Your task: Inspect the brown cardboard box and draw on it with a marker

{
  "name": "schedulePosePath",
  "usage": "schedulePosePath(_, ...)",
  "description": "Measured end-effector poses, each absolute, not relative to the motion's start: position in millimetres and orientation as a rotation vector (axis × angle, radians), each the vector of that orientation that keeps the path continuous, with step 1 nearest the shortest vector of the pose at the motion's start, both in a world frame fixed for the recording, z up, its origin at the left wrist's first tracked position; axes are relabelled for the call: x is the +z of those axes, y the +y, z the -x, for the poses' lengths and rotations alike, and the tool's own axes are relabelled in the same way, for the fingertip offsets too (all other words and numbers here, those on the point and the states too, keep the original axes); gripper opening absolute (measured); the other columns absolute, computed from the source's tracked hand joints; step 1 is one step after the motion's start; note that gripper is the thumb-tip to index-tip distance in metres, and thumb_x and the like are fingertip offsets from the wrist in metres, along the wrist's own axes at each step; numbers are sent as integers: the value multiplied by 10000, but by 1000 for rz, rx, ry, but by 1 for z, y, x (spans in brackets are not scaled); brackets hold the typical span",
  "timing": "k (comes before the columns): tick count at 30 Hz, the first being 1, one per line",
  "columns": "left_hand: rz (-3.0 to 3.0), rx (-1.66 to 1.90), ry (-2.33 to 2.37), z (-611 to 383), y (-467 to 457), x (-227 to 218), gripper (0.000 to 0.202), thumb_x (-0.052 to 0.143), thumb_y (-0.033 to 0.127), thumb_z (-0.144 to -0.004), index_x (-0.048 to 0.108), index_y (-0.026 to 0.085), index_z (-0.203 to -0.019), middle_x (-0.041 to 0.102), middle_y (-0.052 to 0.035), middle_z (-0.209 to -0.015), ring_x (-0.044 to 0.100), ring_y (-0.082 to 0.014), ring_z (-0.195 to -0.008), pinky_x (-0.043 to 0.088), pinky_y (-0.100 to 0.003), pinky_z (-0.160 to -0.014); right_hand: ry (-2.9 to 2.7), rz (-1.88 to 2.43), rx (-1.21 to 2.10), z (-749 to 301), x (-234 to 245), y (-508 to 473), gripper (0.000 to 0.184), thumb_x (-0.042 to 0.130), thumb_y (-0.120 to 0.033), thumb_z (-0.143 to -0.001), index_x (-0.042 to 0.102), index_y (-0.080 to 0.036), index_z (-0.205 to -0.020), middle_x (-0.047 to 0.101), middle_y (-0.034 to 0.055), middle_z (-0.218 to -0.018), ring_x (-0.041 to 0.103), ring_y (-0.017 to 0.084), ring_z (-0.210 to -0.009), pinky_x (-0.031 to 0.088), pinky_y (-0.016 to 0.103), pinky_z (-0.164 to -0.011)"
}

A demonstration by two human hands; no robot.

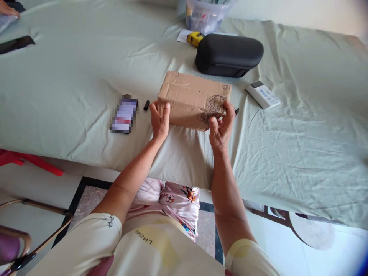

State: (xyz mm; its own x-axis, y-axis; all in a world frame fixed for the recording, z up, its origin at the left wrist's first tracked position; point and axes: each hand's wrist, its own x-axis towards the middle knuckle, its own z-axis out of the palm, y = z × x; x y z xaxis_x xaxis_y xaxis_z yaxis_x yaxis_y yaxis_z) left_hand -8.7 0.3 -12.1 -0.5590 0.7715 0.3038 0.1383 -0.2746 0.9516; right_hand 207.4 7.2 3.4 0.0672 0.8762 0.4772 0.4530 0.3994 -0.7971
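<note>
A brown cardboard box with dark scribbles on its right part is between my hands, over the cloth-covered table. My left hand grips its left end, thumb on the near face. At the right end, my right hand holds the near corner beside the scribbles. A thin black tip sticks out past my right fingers, perhaps the end of a pen; the rest is hidden. Left of the box lie a small black cap and a phone with a lit, blurred screen.
Behind the box are a black hard case, a yellow tape measure and a clear plastic tub. A white box-shaped device lies to the right. Far left, another person's hand is near a dark phone.
</note>
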Motion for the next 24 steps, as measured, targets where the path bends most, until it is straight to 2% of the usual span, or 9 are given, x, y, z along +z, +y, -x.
schedulePosePath(4, -1187, 1863, 1527, 10, 2, -14, 799, 462, 943, -885, 556, 276, -1316, 629, -121, -1357, 609, -305, -1411, 503, -456, -1190, -1461, 1234, 369, -200, 1, 6, 533, 591, -482, -980, 547, -345, -1493, 577, 114, -1448, 627, 269, -1313, 611, 423, -923)
schedulePosePath(8, -1209, 1849, 1539, 10, 5, -18, 835, 483, 938, -881, 532, 295, -1409, 585, -139, -1478, 565, -308, -1475, 472, -448, -1224, -1436, 1263, 364, -196, 2, 6, 503, 576, -404, -960, 577, -357, -1461, 586, 104, -1376, 629, 271, -1258, 606, 417, -882)
schedulePosePath(13, -1181, 1849, 1482, 12, 5, -15, 863, 526, 952, -847, 551, 269, -1373, 593, -154, -1482, 547, -328, -1500, 473, -463, -1245, -1488, 1239, 400, -196, 3, 5, 595, 625, -425, -938, 519, -356, -1519, 537, 116, -1499, 596, 294, -1321, 604, 431, -894)
schedulePosePath(16, -1175, 1847, 1464, 12, 4, -12, 874, 536, 964, -831, 533, 268, -1359, 595, -159, -1466, 560, -330, -1481, 478, -459, -1230, -1498, 1264, 345, -195, 0, 6, 615, 644, -416, -917, 515, -342, -1514, 530, 114, -1507, 579, 296, -1346, 608, 434, -914)
schedulePosePath(20, -1180, 1831, 1478, 9, 2, -11, 862, 589, 961, -804, 494, 298, -1346, 600, -138, -1445, 599, -304, -1432, 485, -447, -1218, -1482, 1310, 278, -189, -2, 6, 609, 594, -427, -946, 498, -326, -1539, 525, 118, -1534, 556, 310, -1395, 603, 469, -956)
schedulePosePath(24, -1196, 1818, 1524, 10, 4, -12, 831, 702, 883, -804, 458, 315, -1359, 595, -116, -1457, 607, -267, -1412, 485, -440, -1222, -1529, 1280, 326, -193, -1, 6, 678, 595, -520, -966, 440, -327, -1598, 513, 142, -1595, 559, 317, -1428, 594, 487, -989)
